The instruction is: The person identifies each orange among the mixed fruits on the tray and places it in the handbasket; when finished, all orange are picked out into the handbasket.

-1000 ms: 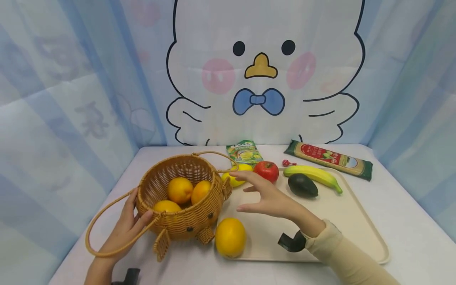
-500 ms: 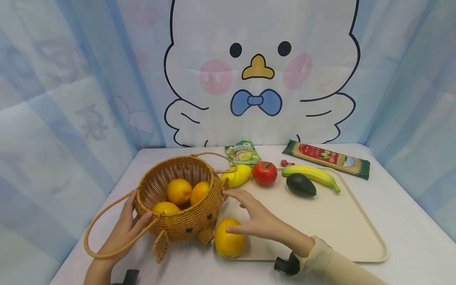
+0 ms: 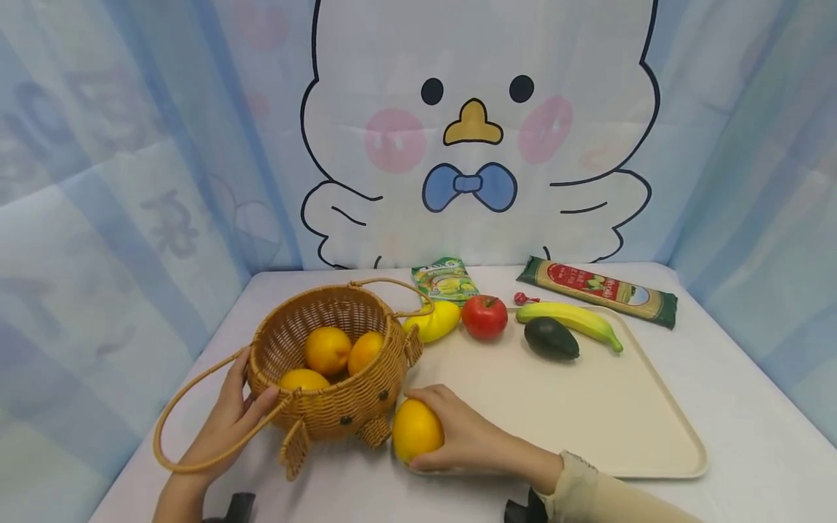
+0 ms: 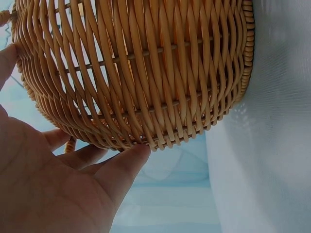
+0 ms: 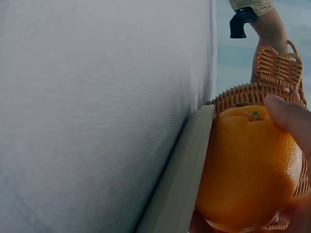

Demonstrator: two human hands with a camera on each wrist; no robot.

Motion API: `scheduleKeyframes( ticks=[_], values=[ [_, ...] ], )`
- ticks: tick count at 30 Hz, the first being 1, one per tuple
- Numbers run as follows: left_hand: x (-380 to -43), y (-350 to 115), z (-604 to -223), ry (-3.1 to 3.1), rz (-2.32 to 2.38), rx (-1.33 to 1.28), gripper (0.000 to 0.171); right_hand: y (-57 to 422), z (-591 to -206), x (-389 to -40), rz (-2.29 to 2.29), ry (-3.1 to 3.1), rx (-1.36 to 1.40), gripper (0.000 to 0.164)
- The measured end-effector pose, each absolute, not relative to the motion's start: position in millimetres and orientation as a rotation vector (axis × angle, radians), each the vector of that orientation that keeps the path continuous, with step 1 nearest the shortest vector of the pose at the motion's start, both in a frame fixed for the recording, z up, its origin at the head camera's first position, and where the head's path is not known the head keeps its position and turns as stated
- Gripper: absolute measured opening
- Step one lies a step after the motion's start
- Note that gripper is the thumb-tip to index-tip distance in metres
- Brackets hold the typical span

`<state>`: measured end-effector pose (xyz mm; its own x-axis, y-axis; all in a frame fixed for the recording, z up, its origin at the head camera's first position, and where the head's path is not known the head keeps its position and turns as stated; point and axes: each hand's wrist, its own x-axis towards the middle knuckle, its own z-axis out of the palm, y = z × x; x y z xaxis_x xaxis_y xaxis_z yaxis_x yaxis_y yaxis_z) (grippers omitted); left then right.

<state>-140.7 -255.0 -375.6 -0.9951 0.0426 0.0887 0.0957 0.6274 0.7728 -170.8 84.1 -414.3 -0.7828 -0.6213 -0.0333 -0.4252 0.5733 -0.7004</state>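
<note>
My left hand (image 3: 222,421) rests against the left outer side of a wicker basket (image 3: 327,414), its thumb by the rim and its fingers spread along the wall. In the left wrist view, the fingertips (image 4: 138,155) touch the woven side (image 4: 160,73). Inside the basket lie several oranges (image 3: 328,350). My right hand (image 3: 461,432) grips another orange (image 3: 416,430) at the tray's near left corner. The right wrist view shows that orange (image 5: 252,165) beside the tray's edge (image 5: 187,170), with the thumb (image 5: 286,116) on it.
On a cream tray (image 3: 588,428) lie a mango-like yellow fruit (image 3: 437,322), a red apple (image 3: 484,317), a banana (image 3: 575,319) and an avocado (image 3: 551,338). Behind it lie a green packet (image 3: 445,280), a lollipop (image 3: 525,298) and a long pasta packet (image 3: 598,292).
My right hand has come down and toward me from above the tray, and its fingers have closed round the orange. The left hand and basket have stayed put.
</note>
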Motion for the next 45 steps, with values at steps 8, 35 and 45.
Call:
scheduleKeyframes(
  ticks=[8,35,45],
  values=[
    [-141,-255,-376,-2.772,-1.323,-0.133,0.082,87,-415,-172,-1.006,2.51,-0.879,0.089],
    [-141,-255,-376,-2.785,-1.334,-0.117,0.083,108,-360,-202,-1.183,2.756,-0.872,0.086],
    [-141,-255,-376,-2.783,-1.32,-0.117,0.083,111,-342,-212,-1.196,2.823,-0.871,0.087]
  ],
)
